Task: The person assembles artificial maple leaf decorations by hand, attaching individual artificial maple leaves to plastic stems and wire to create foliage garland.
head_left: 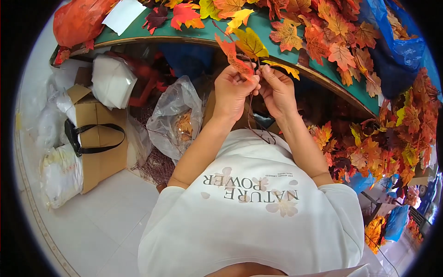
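Note:
In front of my chest, at the near edge of the green table (203, 33), both hands meet on an artificial maple branch (249, 111). Its thin brown stems hang down toward my shirt. My left hand (234, 92) is closed in a pinch on the branch, just below a red-orange leaf (234, 56). Close beside it, my right hand (278, 92) pinches the same branch between thumb and fingers. A yellow leaf (251, 44) stands up above the fingertips, and another yellow leaf (282, 68) sticks out to the right. The exact joint between the fingertips is hidden.
Loose autumn leaves (339, 44) are heaped on the table's right, beside a blue plastic bag (399, 46). A red bag (78, 23) and white paper (123, 16) lie at the left. Below stand a clear plastic bag (173, 111) and a cardboard box (104, 159); leafy branches (369, 147) hang at right.

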Motion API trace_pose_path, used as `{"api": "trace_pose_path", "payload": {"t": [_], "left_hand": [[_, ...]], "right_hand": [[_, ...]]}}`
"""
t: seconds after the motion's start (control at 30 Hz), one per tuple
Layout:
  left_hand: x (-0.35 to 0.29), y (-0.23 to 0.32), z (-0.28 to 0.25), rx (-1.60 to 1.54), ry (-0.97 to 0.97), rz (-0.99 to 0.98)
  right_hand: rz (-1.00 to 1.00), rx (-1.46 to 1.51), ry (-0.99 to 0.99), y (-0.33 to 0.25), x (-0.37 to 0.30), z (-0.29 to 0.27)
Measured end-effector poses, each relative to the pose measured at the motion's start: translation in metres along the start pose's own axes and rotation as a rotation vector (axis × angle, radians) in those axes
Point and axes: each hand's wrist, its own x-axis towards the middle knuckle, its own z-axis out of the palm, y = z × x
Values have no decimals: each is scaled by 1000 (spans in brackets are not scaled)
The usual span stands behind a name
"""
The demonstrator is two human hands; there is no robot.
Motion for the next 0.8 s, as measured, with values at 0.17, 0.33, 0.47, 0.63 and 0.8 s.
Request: {"api": "trace_pose_path", "payload": {"t": [0.17, 0.33, 0.47, 0.63, 0.8], "left_hand": [[1, 0, -2, 5, -26, 5], [2, 1, -1, 10, -29, 3], [2, -2, -6, 17, -46, 12], [5, 0, -6, 28, -86, -2], [5, 1, -3, 127, -106, 72]], "right_hand": [[-59, -57, -59, -3, -5, 6], [-125, -106, -117, -4, -5, 7], [-93, -119, -110, -4, -5, 2], [-83, -107, -112, -6, -5, -1], [-126, 0, -116, 4, -7, 0]]}}
